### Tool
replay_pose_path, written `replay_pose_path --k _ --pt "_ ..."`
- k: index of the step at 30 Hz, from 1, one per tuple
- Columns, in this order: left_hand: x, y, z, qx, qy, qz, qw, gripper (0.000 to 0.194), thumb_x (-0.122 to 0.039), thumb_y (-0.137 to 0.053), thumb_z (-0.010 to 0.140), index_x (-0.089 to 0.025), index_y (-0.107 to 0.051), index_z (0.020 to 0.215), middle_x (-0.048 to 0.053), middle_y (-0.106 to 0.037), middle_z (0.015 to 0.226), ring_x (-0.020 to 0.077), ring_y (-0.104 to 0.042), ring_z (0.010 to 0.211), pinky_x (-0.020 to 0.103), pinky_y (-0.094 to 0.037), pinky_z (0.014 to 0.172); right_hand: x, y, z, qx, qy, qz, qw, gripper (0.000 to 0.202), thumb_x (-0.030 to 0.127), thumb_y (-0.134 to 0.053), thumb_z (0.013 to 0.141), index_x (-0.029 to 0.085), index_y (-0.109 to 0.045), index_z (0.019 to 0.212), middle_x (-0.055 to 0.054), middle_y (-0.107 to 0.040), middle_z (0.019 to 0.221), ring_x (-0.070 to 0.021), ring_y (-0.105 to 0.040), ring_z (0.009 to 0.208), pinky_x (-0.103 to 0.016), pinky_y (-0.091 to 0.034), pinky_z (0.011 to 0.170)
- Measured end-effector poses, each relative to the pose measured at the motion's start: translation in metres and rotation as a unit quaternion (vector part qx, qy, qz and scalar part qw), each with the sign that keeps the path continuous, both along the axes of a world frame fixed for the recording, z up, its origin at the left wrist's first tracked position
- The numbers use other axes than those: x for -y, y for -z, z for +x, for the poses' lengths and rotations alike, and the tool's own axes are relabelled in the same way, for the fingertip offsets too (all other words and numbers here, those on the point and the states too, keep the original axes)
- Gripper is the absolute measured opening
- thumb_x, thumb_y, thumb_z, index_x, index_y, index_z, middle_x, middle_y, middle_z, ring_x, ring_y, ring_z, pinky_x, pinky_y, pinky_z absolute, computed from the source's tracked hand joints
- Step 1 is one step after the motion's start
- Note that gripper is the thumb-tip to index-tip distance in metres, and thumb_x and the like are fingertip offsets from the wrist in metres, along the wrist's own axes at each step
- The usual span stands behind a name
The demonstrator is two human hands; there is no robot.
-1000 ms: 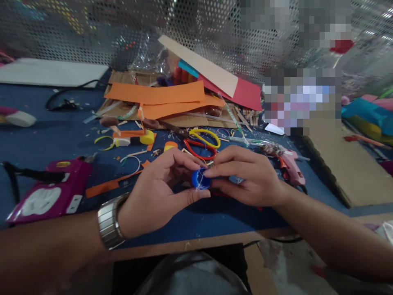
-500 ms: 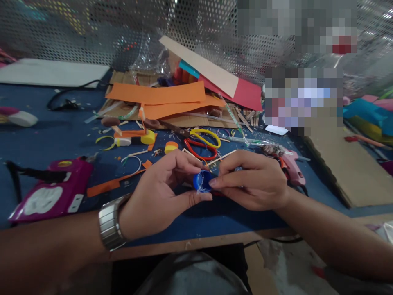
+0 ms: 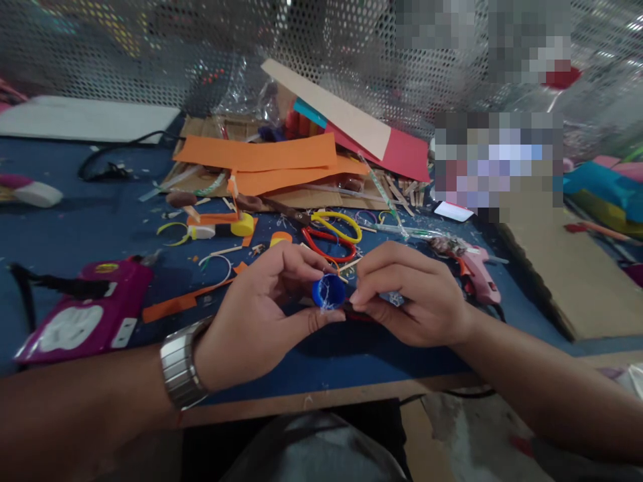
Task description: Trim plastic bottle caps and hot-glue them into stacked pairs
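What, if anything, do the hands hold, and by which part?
The left hand holds the cap by its outer side. Whether the right hand holds anything cannot be told.

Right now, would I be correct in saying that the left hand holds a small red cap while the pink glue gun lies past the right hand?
Not quite: the head view shows the small cap in the left hand is blue, not red. The pink glue gun does lie past the right hand.

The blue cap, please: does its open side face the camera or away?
Towards the camera: the blue cap shows its hollow inside.
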State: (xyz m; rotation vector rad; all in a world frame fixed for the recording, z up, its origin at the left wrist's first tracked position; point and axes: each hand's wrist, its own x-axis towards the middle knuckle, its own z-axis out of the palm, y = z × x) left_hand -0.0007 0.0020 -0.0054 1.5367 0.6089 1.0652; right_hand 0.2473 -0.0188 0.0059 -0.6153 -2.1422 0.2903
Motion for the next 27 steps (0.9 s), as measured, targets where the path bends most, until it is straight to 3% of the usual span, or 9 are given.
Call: replay_pose_path --k 4,10,14,19,23,27 --pt "0.0 0.001 -0.001 -0.003 -0.005 0.0 1.0 0.043 -0.007 -0.101 0.079 -0.023 -0.065 0.097 0.001 -0.077 0.114 0.0143 -0.082 0.1 0.022 -0.071 0.085 0.0 -0.003 0.001 -0.006 -0.002 -0.002 1.0 0.002 0.015 -0.076 0.107 0.013 -0.077 0.107 -0.008 -0.078 0.102 -0.0141 -0.076 0.096 -0.024 -0.065 0.091" --pt "0.002 0.001 0.0 -0.007 0.007 -0.021 1.0 0.042 -0.01 -0.1 0.081 -0.023 -0.064 0.098 -0.001 -0.076 0.112 0.0112 -0.08 0.094 0.021 -0.069 0.082 -0.006 0.003 0.004 0.014 0.006 0.003 1.0 0.022 0.026 -0.082 0.107 0.013 -0.081 0.124 -0.011 -0.079 0.109 -0.0166 -0.076 0.097 -0.028 -0.067 0.09" --pt "0.002 0.002 0.0 -0.022 0.011 -0.025 0.999 0.042 -0.011 -0.102 0.08 -0.022 -0.066 0.098 -0.001 -0.076 0.112 0.0116 -0.079 0.096 0.02 -0.068 0.081 -0.006 0.009 0.004 0.011 -0.01 0.004 1.0 0.011 0.023 -0.079 0.11 0.016 -0.086 0.115 -0.009 -0.077 0.105 -0.014 -0.077 0.093 -0.025 -0.065 0.084" --pt "0.003 0.002 -0.001 -0.029 0.027 -0.042 0.998 0.045 -0.016 -0.102 0.081 -0.024 -0.066 0.105 -0.001 -0.074 0.111 0.0114 -0.079 0.094 0.021 -0.068 0.085 -0.003 0.005 0.004 0.013 -0.003 -0.001 1.0 0.005 0.017 -0.082 0.106 0.015 -0.086 0.107 -0.008 -0.078 0.102 -0.0139 -0.078 0.091 -0.025 -0.066 0.083" --pt "0.002 0.0 -0.002 -0.017 0.075 -0.059 0.995 0.037 -0.018 -0.091 0.094 -0.025 -0.068 0.122 0.0 -0.073 0.111 0.01 -0.079 0.095 0.018 -0.067 0.086 -0.005 0.003 0.004 0.0 -0.002 0.0 1.0 0.003 0.015 -0.083 0.104 0.014 -0.086 0.104 -0.009 -0.079 0.1 -0.0147 -0.079 0.092 -0.025 -0.067 0.085" --pt "0.001 0.0 -0.002 -0.005 0.066 -0.057 0.996 0.028 -0.02 -0.091 0.097 -0.024 -0.07 0.116 -0.001 -0.075 0.105 0.008 -0.077 0.089 0.014 -0.065 0.081 -0.005 0.003 0.004 -0.011 0.0 0.008 1.0 0.003 0.013 -0.084 0.103 0.012 -0.086 0.104 -0.01 -0.08 0.101 -0.0141 -0.079 0.092 -0.023 -0.067 0.086"
